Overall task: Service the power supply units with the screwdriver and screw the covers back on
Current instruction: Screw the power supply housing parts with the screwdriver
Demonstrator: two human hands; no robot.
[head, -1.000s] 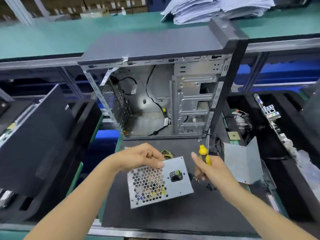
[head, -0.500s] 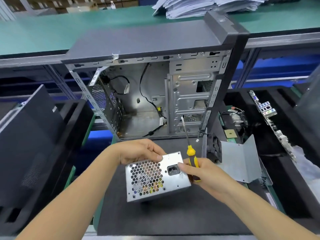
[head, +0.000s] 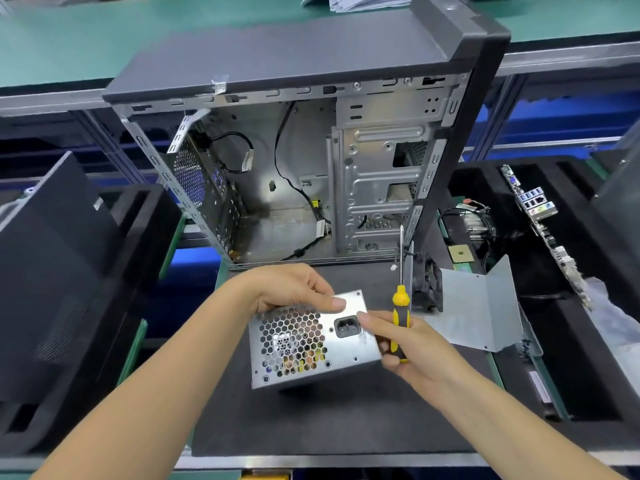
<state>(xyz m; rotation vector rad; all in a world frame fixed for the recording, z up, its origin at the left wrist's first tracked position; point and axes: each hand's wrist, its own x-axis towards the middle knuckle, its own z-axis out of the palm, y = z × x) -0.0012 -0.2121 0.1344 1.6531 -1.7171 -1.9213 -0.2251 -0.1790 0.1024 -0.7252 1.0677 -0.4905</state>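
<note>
Head view: I see the left hand [head: 294, 289] pinching the power supply [head: 313, 339] top edge; right hand [head: 408, 344] fingers wrap the upright screwdriver [head: 400, 306], forefinger touching the supply's face.

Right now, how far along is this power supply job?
Done: the power supply is out of the open case, and a loose metal panel lies on the mat. In hand: the left hand grips the unit's top edge, while the right hand holds the screwdriver tip-up, touching no screw. Left: apparently the servicing and screwing the cover on.
</note>
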